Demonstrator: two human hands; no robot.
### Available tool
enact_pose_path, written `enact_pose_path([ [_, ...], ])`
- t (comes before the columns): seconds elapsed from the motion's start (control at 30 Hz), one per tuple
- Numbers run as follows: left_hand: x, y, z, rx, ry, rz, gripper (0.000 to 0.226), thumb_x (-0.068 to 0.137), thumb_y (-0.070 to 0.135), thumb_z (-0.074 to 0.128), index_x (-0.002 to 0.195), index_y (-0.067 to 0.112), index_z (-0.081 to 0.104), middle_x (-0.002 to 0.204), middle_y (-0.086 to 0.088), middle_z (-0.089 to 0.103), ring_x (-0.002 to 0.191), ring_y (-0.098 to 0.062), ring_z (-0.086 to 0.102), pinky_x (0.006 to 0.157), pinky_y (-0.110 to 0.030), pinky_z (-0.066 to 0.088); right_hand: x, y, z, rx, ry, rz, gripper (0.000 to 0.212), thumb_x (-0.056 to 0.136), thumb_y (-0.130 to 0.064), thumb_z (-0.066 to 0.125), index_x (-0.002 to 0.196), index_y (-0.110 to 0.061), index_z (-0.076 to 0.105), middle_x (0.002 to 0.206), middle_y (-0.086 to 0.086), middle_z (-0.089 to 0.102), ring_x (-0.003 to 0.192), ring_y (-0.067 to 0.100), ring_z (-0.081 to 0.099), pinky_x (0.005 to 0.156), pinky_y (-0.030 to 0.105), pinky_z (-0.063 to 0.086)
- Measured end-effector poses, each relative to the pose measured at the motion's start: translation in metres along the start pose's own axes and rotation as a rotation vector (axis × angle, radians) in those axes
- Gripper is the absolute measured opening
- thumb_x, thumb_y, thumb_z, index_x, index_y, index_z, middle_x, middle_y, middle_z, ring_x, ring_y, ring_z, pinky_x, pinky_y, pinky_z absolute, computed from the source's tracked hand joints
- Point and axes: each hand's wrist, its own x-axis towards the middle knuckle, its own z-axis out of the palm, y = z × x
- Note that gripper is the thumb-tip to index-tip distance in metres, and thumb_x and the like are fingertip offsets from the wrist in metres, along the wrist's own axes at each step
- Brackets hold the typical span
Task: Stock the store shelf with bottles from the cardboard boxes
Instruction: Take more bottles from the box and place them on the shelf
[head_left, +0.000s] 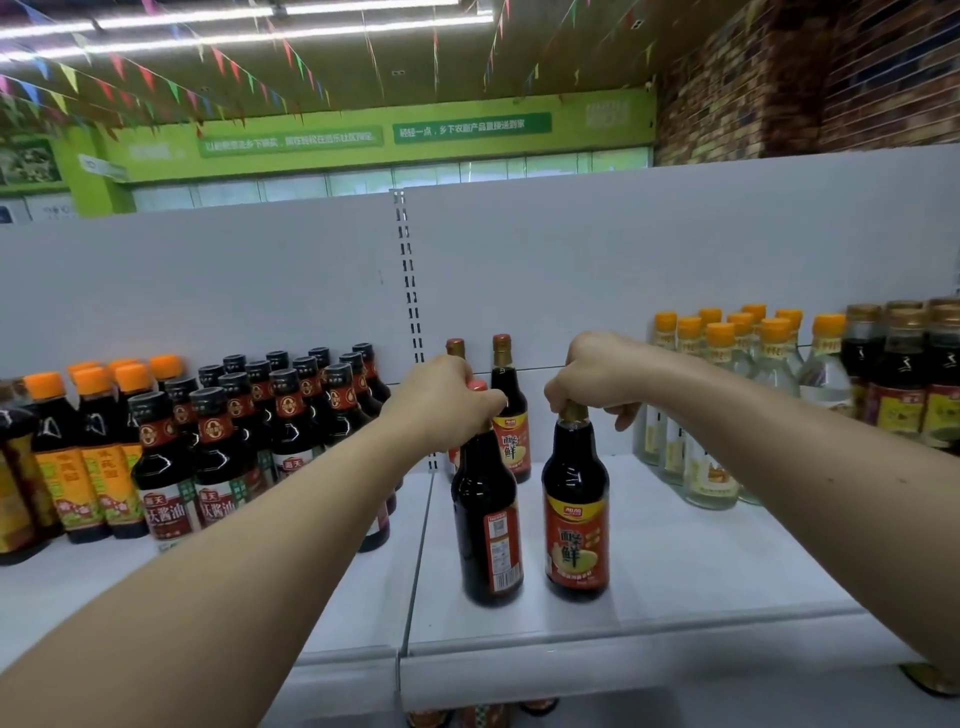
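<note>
While two bottles (510, 410) stand far on the shelf (675, 561), left hand (441, 402) and right hand (592, 374) fingers grip the caps of two near bottles (575, 512); much space remains unfilled.

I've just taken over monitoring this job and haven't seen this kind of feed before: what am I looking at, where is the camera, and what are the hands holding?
There is no machine here. One camera, worn on a person's head, looks forward and down over two bare arms. The left hand grips the top of a dark bottle with its barcode label facing us. The right hand grips the cap of a matching bottle showing its red front label. Both appear to stand on the white shelf. Two similar bottles stand behind; other sauce bottles sit left, clear orange-capped bottles right.
</note>
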Motion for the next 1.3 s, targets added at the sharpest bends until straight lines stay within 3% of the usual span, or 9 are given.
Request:
enact_pose_path([
  [0.2, -0.002, -0.004, 0.004, -0.079, -0.014, -0.012, 0.021, 0.088, 0.033, 0.070, 0.095, 0.014, 0.064, 0.078, -0.004, 0.063, 0.065, -0.018, 0.060, 0.066, -0.039, 0.058, 0.006, 0.003, 0.009, 0.013, 0.022, -0.015, 0.022, 0.089, -0.026, 0.067, 0.079, -0.006, 0.066, 0.067, 0.007, 0.056, 0.060, 0.023, 0.053, 0.048, 0.026, 0.052],
  [0.3, -0.012, -0.014, 0.011, -0.161, -0.001, -0.002, 0.022, 0.090, 0.038, 0.074, 0.099, 0.022, 0.064, 0.087, 0.001, 0.069, 0.074, -0.014, 0.065, 0.066, -0.033, 0.055, 0.000, 0.012, 0.018, 0.075, 0.063, -0.005, 0.026, 0.091, -0.034, 0.068, 0.088, -0.008, 0.062, 0.071, 0.007, 0.058, 0.061, 0.022, 0.057, 0.049, 0.027, 0.052],
  [0.5, -0.048, -0.049, 0.056, -0.225, 0.033, -0.097, 0.051, 0.071, 0.069, 0.080, 0.103, 0.038, 0.056, 0.102, 0.019, 0.064, 0.094, -0.007, 0.066, 0.084, -0.041, 0.060, -0.031, 0.050, 0.068, 0.238, 0.136, 0.066, 0.086, 0.071, -0.069, 0.080, 0.135, -0.022, 0.047, 0.120, 0.001, 0.062, 0.097, 0.019, 0.063, 0.067, 0.032, 0.051],
  [0.57, -0.060, -0.058, 0.071, -0.272, 0.039, -0.135, 0.068, 0.067, 0.075, 0.079, 0.117, 0.038, 0.050, 0.112, 0.020, 0.061, 0.101, -0.008, 0.063, 0.087, -0.040, 0.058, -0.041, 0.063, 0.100, 0.289, 0.162, 0.097, 0.096, 0.067, -0.070, 0.082, 0.141, -0.024, 0.042, 0.134, 0.000, 0.059, 0.106, 0.019, 0.064, 0.074, 0.034, 0.054],
  [0.63, -0.067, -0.066, 0.086, -0.310, 0.047, -0.136, 0.079, 0.060, 0.077, 0.079, 0.123, 0.045, 0.044, 0.118, 0.021, 0.061, 0.106, -0.009, 0.063, 0.089, -0.041, 0.058, -0.048, 0.071, 0.128, 0.393, 0.194, 0.135, 0.090, 0.068, -0.064, 0.085, 0.139, -0.026, 0.042, 0.136, -0.003, 0.058, 0.112, 0.018, 0.063, 0.082, 0.036, 0.055],
  [0.8, -0.069, -0.076, 0.101, -0.394, 0.106, -0.174, 0.068, 0.070, 0.056, 0.088, 0.123, 0.040, 0.049, 0.119, 0.019, 0.065, 0.106, -0.010, 0.066, 0.090, -0.042, 0.059, -0.051, 0.077, 0.163, 0.591, 0.252, 0.140, 0.078, 0.076, -0.050, 0.086, 0.136, -0.027, 0.042, 0.135, -0.004, 0.061, 0.116, 0.019, 0.062, 0.101, 0.042, 0.055],
  [0.97, -0.064, -0.081, 0.101, -0.431, 0.068, -0.159, 0.062, 0.077, 0.049, 0.087, 0.127, 0.039, 0.052, 0.118, 0.019, 0.066, 0.104, -0.010, 0.065, 0.086, -0.034, 0.054, -0.041, 0.080, 0.165, 0.626, 0.234, 0.121, 0.071, 0.081, -0.042, 0.085, 0.136, -0.026, 0.042, 0.133, -0.003, 0.061, 0.116, 0.019, 0.062, 0.103, 0.040, 0.053],
  [1.17, -0.060, -0.082, 0.098, -0.450, 0.022, -0.148, 0.059, 0.081, 0.045, 0.085, 0.130, 0.039, 0.053, 0.113, 0.023, 0.064, 0.100, -0.007, 0.063, 0.082, -0.029, 0.050, -0.019, 0.083, 0.162, 0.650, 0.182, 0.117, 0.072, 0.083, -0.040, 0.084, 0.140, -0.024, 0.042, 0.138, -0.002, 0.060, 0.124, 0.024, 0.060, 0.106, 0.049, 0.051],
  [1.3, -0.057, -0.085, 0.095, -0.466, -0.004, -0.143, 0.055, 0.081, 0.041, 0.086, 0.128, 0.040, 0.057, 0.105, 0.029, 0.064, 0.090, 0.007, 0.061, 0.070, -0.020, 0.048, 0.000, 0.085, 0.163, 0.671, 0.172, 0.123, 0.071, 0.085, -0.037, 0.083, 0.141, -0.023, 0.042, 0.139, -0.001, 0.059, 0.125, 0.025, 0.060, 0.107, 0.051, 0.050],
])
